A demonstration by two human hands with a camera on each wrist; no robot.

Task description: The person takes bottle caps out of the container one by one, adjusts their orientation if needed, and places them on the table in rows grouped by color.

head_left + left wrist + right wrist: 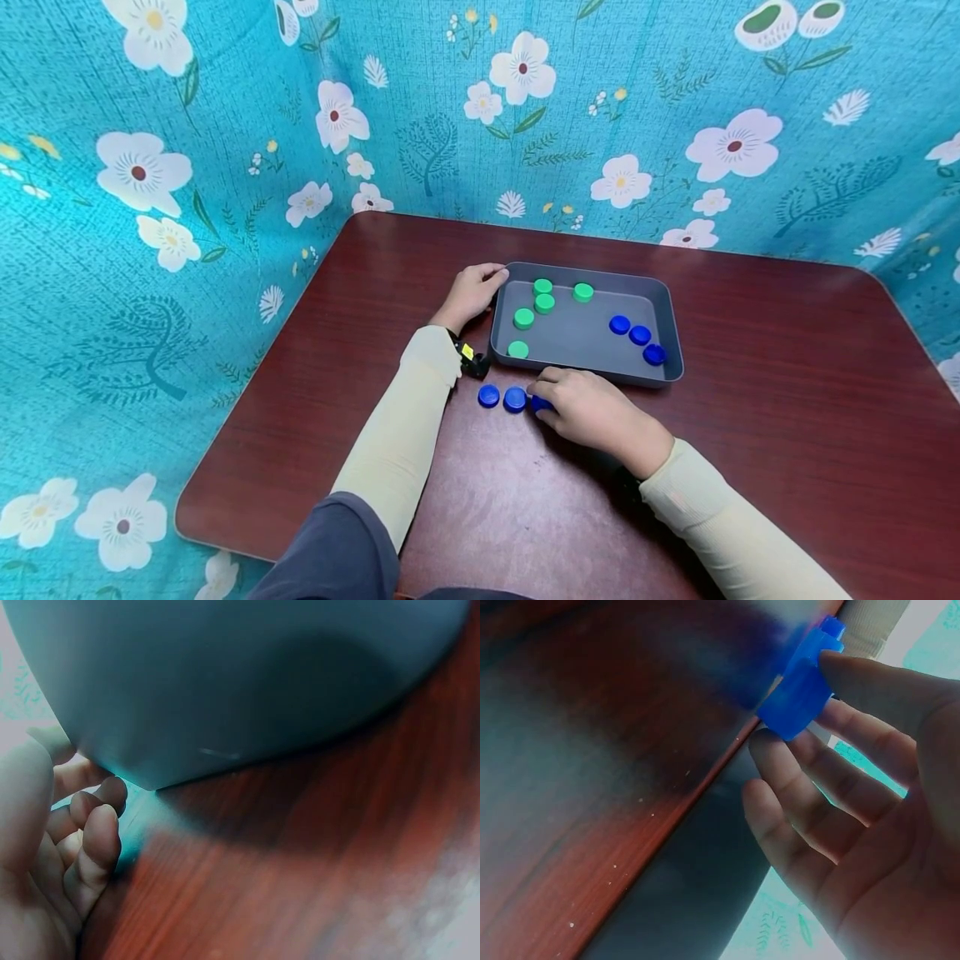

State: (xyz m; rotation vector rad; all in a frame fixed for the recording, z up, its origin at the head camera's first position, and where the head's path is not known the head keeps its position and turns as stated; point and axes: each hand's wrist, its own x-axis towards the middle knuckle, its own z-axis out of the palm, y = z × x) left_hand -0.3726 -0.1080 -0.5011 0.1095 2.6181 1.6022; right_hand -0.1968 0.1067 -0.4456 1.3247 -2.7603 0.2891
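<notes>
My left hand (471, 293) holds the far left corner of a grey rectangular tray (577, 333), thumb at the rim. In the left wrist view, its curled fingers (101, 832) show beside the tray's outer wall. In front of the tray's near side, my right hand (600, 414) pinches a blue bottle cap (540, 403) low at the table. The right wrist view shows the thumb on that cap (799, 697), with fingertips on its other side. Two more blue caps, one at the left (488, 396) and one beside the hand (515, 399), lie in a row with it.
Inside the tray, several green caps (544, 303) sit toward the left and three blue caps (640, 335) toward the right. The dark red wooden table (787, 358) extends around it. A blue flowered curtain (450, 125) hangs behind and at the left.
</notes>
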